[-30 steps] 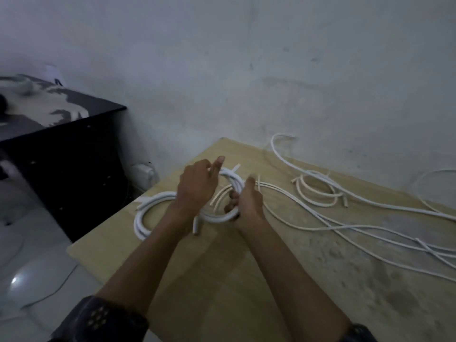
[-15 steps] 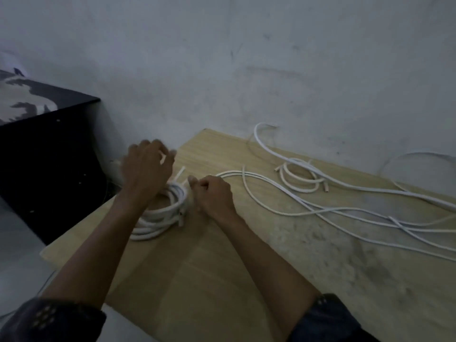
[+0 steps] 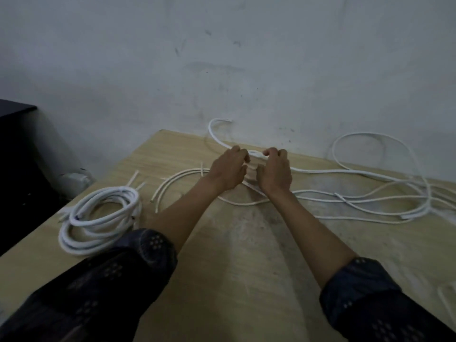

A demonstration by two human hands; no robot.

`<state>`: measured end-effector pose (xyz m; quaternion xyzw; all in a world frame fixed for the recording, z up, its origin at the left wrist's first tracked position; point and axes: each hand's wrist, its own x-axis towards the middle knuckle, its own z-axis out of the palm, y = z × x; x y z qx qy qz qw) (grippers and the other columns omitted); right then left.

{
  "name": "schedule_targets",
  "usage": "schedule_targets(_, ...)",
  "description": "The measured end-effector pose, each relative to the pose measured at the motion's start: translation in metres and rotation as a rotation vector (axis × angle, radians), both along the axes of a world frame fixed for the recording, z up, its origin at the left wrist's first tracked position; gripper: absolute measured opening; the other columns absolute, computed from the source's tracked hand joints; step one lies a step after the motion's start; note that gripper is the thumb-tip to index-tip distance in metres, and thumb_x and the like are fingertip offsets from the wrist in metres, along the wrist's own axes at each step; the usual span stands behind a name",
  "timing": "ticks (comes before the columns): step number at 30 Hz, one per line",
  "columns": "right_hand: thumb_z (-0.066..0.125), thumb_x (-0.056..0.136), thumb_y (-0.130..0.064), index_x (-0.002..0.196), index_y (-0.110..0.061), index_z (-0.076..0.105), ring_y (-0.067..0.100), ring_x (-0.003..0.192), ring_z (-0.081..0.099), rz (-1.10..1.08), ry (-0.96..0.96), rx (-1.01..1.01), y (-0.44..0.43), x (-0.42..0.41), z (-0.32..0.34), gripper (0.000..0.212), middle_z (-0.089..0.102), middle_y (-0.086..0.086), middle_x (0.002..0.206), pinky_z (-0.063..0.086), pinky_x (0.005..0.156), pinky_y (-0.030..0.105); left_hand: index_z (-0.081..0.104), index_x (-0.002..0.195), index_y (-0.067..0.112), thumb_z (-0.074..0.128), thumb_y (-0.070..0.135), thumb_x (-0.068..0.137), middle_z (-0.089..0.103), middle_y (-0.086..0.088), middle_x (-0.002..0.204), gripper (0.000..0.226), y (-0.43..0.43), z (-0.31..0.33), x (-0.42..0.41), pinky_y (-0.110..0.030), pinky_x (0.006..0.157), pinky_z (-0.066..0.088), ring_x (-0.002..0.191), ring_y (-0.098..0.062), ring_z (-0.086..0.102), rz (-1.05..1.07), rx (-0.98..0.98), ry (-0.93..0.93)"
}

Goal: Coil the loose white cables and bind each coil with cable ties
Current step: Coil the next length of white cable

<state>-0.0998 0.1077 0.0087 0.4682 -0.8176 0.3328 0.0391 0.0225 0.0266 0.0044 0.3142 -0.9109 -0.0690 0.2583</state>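
A stack of coiled white cable [image 3: 98, 218] lies on the wooden table [image 3: 234, 255] at the left, free of my hands. My left hand [image 3: 228, 169] and my right hand [image 3: 275, 172] reach side by side to the far middle of the table, and their fingers curl around a small cable loop [image 3: 255, 155] between them. Long loose white cables [image 3: 357, 193] trail from there across the right side. A curved double strand [image 3: 172, 181] lies between the coil stack and my hands.
A grey wall rises right behind the table. A dark cabinet [image 3: 19, 154] stands to the left, below the table's left edge. Short white cable ties [image 3: 134, 177] lie beyond the coil stack. More white strands [image 3: 444, 299] show at the lower right edge.
Both hands left the coil stack at the left and moved right and away to the small loop near the wall. The view turned right, so the coils now sit at the left.
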Motion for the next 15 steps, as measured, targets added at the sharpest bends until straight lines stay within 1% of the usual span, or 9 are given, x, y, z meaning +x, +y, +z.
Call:
schedule_targets(1,0.061,0.093,-0.017,0.128,-0.019,0.053,0.034,0.12,0.049,-0.039,0.046,0.039,0.002,-0.011,0.0,0.036,0.046,0.01,0.134,0.044,0.088,0.042,0.058,0.116,0.008,0.06,0.009,0.087,0.052,-0.015,0.117,0.029,0.001,-0.004,-0.008,-0.048,0.08,0.048,0.108,-0.035,0.051,0.02,-0.039,-0.009)
schedule_targets(3,0.059,0.097,-0.029,0.13,-0.022,0.056,0.036,0.126,0.047,-0.083,0.102,0.193,0.003,-0.033,0.0,0.034,0.051,0.009,0.136,0.039,0.099,0.047,0.056,0.126,0.009,0.059,0.007,0.081,0.048,-0.015,0.125,0.045,0.001,-0.009,-0.022,-0.048,0.081,0.047,0.112,-0.037,0.046,0.094,-0.126,-0.051)
schedule_targets(5,0.06,0.096,-0.04,0.12,-0.026,0.065,0.034,0.125,0.05,-0.092,0.089,0.299,0.005,-0.049,0.004,0.029,0.062,0.006,0.13,0.033,0.104,0.047,0.056,0.13,0.012,0.059,0.014,0.077,0.046,-0.012,0.131,0.054,-0.002,-0.01,-0.031,-0.046,0.086,0.042,0.117,-0.037,0.043,0.141,-0.149,-0.099)
schedule_targets(7,0.064,0.092,-0.048,0.103,-0.029,0.072,0.032,0.12,0.055,-0.081,0.075,0.273,0.007,-0.062,0.008,0.023,0.07,0.002,0.114,0.032,0.099,0.044,0.063,0.124,0.015,0.055,0.026,0.077,0.049,-0.01,0.129,0.049,-0.01,-0.01,-0.032,-0.046,0.09,0.039,0.118,-0.037,0.043,0.153,-0.143,-0.089)
schedule_targets(9,0.065,0.09,-0.049,0.091,-0.027,0.072,0.031,0.114,0.056,-0.035,0.065,0.152,0.01,-0.072,0.013,0.023,0.073,-0.001,0.101,0.034,0.095,0.044,0.069,0.112,0.017,0.048,0.037,0.076,0.058,-0.009,0.117,0.046,-0.022,-0.01,-0.028,-0.045,0.089,0.042,0.11,-0.037,0.051,0.144,-0.183,0.029)
schedule_targets(11,0.062,0.091,-0.047,0.087,-0.024,0.07,0.031,0.103,0.06,0.062,0.053,-0.051,0.015,-0.081,0.023,0.024,0.071,-0.001,0.093,0.045,0.092,0.046,0.067,0.109,0.019,0.05,0.041,0.081,0.064,-0.006,0.103,0.04,-0.031,-0.005,-0.024,-0.044,0.088,0.042,0.101,-0.035,0.058,0.114,-0.245,0.159)
schedule_targets(12,0.061,0.092,-0.045,0.086,-0.023,0.069,0.029,0.093,0.063,0.111,0.045,-0.155,0.019,-0.085,0.029,0.025,0.071,0.0,0.088,0.05,0.085,0.044,0.066,0.11,0.02,0.053,0.042,0.085,0.065,-0.003,0.098,0.036,-0.034,0.002,-0.024,-0.043,0.089,0.041,0.097,-0.032,0.06,0.104,-0.292,0.221)
schedule_targets(13,0.061,0.093,-0.042,0.086,-0.019,0.069,0.023,0.083,0.065,0.153,0.013,-0.248,0.023,-0.087,0.037,0.025,0.07,0.0,0.082,0.053,0.077,0.039,0.066,0.109,0.02,0.056,0.043,0.089,0.066,0.0,0.094,0.032,-0.034,0.013,-0.023,-0.043,0.09,0.04,0.094,-0.03,0.061,0.099,-0.344,0.282)
schedule_targets(15,0.061,0.096,-0.033,0.086,-0.009,0.069,0.006,0.064,0.06,0.205,-0.08,-0.382,0.033,-0.091,0.056,0.027,0.065,-0.003,0.068,0.049,0.064,0.026,0.067,0.104,0.019,0.058,0.044,0.094,0.065,0.001,0.089,0.028,-0.036,0.039,-0.022,-0.041,0.087,0.04,0.087,-0.027,0.061,0.111,-0.432,0.383)
